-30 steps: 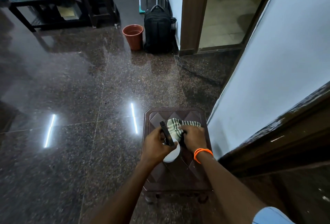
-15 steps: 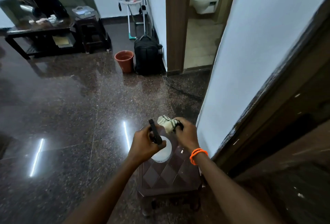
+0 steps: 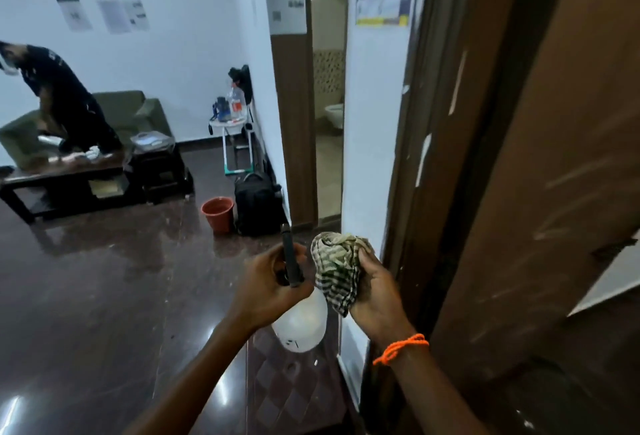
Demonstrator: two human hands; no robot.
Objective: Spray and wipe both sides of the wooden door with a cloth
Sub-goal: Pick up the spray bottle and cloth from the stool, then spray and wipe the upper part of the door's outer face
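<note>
The brown wooden door (image 3: 540, 209) fills the right side of our view, its flat face streaked and scuffed. Just beside its frame our right hand (image 3: 375, 291) is closed around a crumpled green-and-white checked cloth (image 3: 337, 270). Our left hand (image 3: 268, 287) grips the black trigger head of a white rounded plastic spray bottle (image 3: 301, 327), held above the far right corner of a dark stool with a diamond-patterned top (image 3: 287, 396) on the polished granite floor (image 3: 104, 296).
</note>
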